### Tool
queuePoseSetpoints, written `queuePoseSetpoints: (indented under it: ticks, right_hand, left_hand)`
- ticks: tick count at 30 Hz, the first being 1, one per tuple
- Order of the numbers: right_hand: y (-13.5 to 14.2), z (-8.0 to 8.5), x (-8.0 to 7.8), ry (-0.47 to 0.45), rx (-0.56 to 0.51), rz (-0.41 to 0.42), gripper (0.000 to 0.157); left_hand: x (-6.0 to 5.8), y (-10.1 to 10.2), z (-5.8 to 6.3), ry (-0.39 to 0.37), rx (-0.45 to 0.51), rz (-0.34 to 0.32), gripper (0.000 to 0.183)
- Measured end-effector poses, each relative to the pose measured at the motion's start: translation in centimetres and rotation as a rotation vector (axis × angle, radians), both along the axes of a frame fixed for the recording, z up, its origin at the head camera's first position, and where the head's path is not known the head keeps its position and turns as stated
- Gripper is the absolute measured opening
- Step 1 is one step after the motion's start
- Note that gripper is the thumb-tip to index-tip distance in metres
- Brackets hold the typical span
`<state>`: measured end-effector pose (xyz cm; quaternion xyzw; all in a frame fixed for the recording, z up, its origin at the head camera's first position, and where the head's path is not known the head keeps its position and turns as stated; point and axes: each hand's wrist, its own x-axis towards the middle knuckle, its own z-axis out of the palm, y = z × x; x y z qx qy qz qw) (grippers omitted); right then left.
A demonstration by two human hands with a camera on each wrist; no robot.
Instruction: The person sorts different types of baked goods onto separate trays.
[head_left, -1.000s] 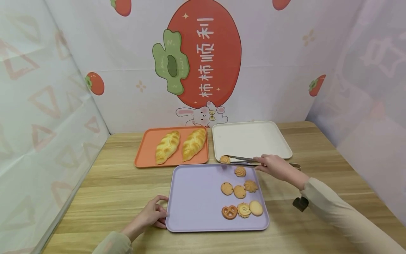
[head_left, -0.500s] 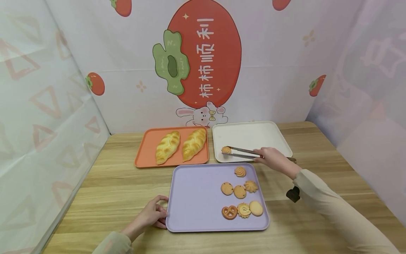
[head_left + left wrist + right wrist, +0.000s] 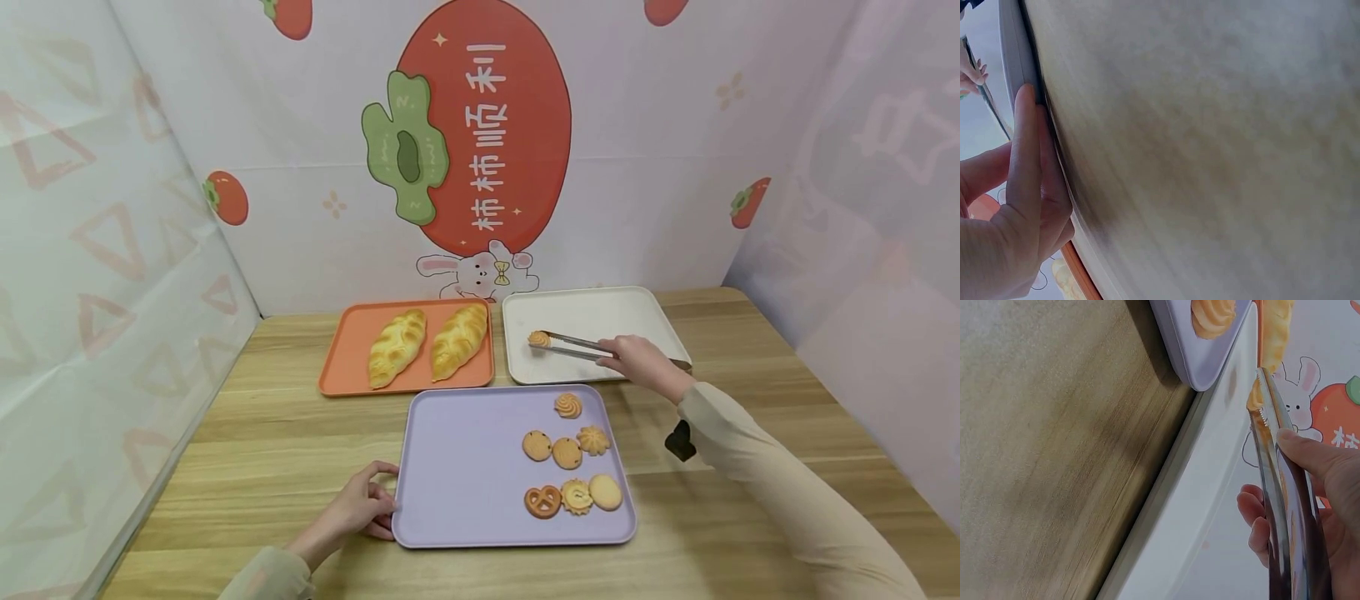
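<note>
My right hand grips a pair of metal tongs, the thumb on one arm and fingers on the other. The tongs' tips pinch a swirled cookie above the left part of the white tray. My left hand holds the left rim of the lilac tray, its thumb and fingers at the edge. Along the lilac tray's right side lie a swirl cookie, a flower-shaped cookie, two dotted round cookies, a pretzel, a ruffled cookie and a plain cookie.
Behind the lilac tray on the left sits an orange tray with two long bread loaves. The white tray stands beside it on the wooden table. A printed cloth backdrop rises behind the table, with cloth walls at both sides.
My right hand has carried the tonged cookie from the lilac tray's far edge away from me, over the white tray. My left hand stays at the lilac tray's rim.
</note>
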<state>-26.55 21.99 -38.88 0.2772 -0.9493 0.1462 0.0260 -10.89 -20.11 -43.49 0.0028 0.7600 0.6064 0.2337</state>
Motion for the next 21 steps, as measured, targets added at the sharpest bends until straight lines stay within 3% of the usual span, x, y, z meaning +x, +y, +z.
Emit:
queuePoseSetpoints:
  ticks: [11, 21]
  right_hand:
    - [-0.7, -0.1, -1.5, 0.009, 0.016, -0.031, 0.029]
    - [-0.8, -1.2, -2.8, -0.009, 0.014, -0.066, 0.033]
  left_hand:
    - [0.0, 0.0, 0.1, 0.001, -0.003, 0.003, 0.048]
    - [0.1, 0.1, 0.0, -0.006, -0.005, 0.008, 0.048]
